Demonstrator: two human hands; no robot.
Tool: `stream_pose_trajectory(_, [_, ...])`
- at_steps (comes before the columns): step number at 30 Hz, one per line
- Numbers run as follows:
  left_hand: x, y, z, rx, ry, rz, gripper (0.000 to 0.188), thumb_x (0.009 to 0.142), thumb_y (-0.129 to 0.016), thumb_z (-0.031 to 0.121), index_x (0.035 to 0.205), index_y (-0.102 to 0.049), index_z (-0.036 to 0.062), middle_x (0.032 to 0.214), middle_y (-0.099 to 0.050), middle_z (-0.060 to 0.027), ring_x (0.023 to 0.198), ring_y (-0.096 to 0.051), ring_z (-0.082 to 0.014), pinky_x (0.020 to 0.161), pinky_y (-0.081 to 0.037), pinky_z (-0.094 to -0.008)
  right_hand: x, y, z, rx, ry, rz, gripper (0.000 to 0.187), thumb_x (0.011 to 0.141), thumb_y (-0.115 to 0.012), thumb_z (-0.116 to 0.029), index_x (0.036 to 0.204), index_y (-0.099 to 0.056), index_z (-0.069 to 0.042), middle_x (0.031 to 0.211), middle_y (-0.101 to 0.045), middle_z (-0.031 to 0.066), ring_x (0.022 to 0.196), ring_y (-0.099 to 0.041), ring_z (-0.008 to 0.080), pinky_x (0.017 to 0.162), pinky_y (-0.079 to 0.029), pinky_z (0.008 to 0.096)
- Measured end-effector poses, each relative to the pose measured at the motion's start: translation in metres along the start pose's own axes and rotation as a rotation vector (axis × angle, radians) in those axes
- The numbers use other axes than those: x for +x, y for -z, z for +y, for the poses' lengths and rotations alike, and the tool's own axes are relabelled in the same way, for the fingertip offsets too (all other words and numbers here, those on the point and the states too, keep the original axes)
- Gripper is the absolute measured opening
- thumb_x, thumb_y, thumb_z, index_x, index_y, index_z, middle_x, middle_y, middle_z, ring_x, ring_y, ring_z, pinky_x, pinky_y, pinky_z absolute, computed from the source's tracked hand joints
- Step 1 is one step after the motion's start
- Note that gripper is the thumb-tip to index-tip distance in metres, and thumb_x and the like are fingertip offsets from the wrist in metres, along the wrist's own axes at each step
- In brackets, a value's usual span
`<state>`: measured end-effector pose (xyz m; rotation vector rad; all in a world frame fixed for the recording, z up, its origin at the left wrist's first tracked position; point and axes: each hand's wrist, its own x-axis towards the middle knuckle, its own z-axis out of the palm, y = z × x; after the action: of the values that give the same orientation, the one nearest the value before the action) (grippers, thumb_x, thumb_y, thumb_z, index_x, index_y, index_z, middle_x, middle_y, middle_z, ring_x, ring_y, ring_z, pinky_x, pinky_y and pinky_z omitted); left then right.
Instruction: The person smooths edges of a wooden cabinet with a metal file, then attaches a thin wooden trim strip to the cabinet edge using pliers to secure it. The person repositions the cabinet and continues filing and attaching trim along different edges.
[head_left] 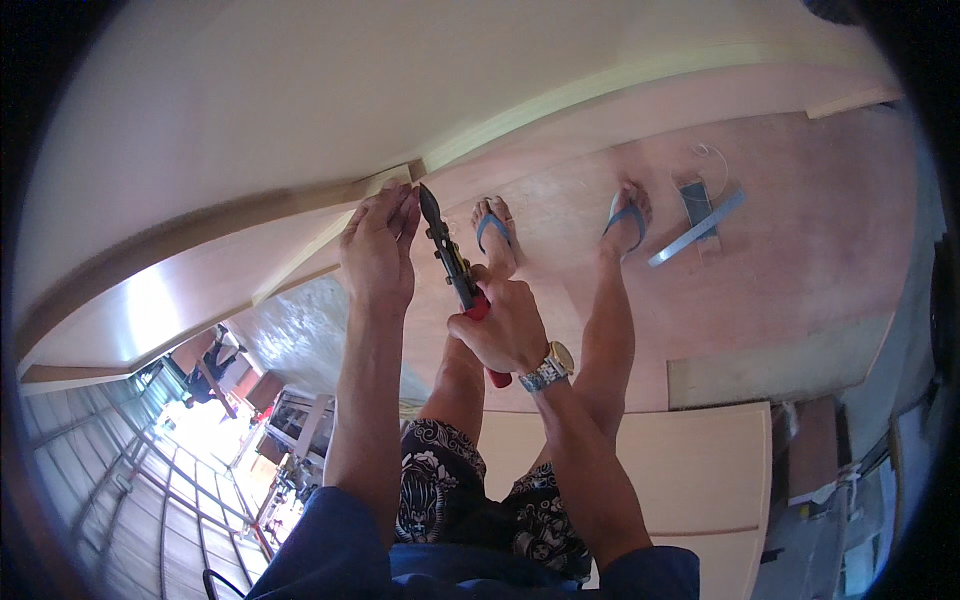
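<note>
My right hand [508, 325], with a metal-banded watch [548, 368] on the wrist, is wrapped round the red handles of tin snips [447, 250]. The snips' dark jaws point away from me, and their tip is right beside the fingertips of my left hand [382, 245]. Those left fingers are pressed together at the corner of a pale wooden edge strip [398, 176]. Whatever they pinch, if anything, is too small to make out. Beyond both hands stretches a large, smooth pale panel [300, 90] bordered by the strip.
My sandalled feet [494, 225] stand on a pinkish board floor. To the right lie a light metal strip [700, 228], a dark flat piece [694, 200] and a thin white cord [714, 156]. Pale boards [640, 465] are behind me; another person [210, 368] is far left.
</note>
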<state>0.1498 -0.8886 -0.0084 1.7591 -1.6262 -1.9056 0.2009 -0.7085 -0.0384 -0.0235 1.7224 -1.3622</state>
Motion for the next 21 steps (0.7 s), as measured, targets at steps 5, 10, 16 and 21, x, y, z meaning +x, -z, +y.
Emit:
stream_pose_trajectory(5, [0.003, 0.006, 0.001, -0.026, 0.025, -0.078, 0.018, 0.108, -0.066, 0.012, 0.115, -0.071, -0.0044, 0.110, -0.076, -0.0132, 0.104, -0.074, -0.0224, 0.095, -0.060, -0.0350, 0.010, -0.009, -0.011, 0.069, -0.023, -0.016, 0.032, 0.078, -0.077, -0.017, 0.105, -0.070, -0.001, 0.086, -0.074, 0.0151, 0.081, -0.076, 0.0326, 0.080, -0.060, 0.0406])
stream_pose_trajectory(10, [0.004, 0.006, -0.002, -0.069, 0.027, -0.085, 0.015, 0.105, -0.069, 0.010, 0.111, -0.072, -0.0041, 0.108, -0.076, -0.0132, 0.100, -0.074, -0.0211, 0.095, -0.059, -0.0348, 0.017, -0.019, -0.010, 0.080, 0.058, 0.046, 0.030, 0.079, -0.075, -0.011, 0.106, -0.070, 0.000, 0.085, -0.073, 0.0112, 0.078, -0.074, 0.0235, 0.079, -0.059, 0.0370])
stream_pose_trajectory(16, [0.005, 0.009, -0.004, -0.139, 0.034, -0.134, 0.012, 0.106, -0.068, 0.009, 0.106, -0.073, -0.0028, 0.105, -0.076, -0.0117, 0.098, -0.074, -0.0204, 0.095, -0.059, -0.0345, 0.017, -0.026, -0.013, 0.112, 0.010, 0.037, 0.028, 0.081, -0.073, -0.008, 0.107, -0.069, 0.000, 0.085, -0.073, 0.0075, 0.077, -0.071, 0.0169, 0.075, -0.058, 0.0337])
stream_pose_trajectory(21, [0.006, 0.007, -0.003, -0.161, 0.123, -0.089, 0.009, 0.104, -0.070, 0.006, 0.101, -0.072, -0.0028, 0.100, -0.077, -0.0126, 0.093, -0.074, -0.0209, 0.092, -0.060, -0.0344, 0.019, -0.031, -0.018, 0.125, -0.012, 0.037, 0.027, 0.080, -0.073, -0.005, 0.107, -0.069, -0.001, 0.086, -0.073, 0.0069, 0.075, -0.069, 0.0143, 0.071, -0.058, 0.0329])
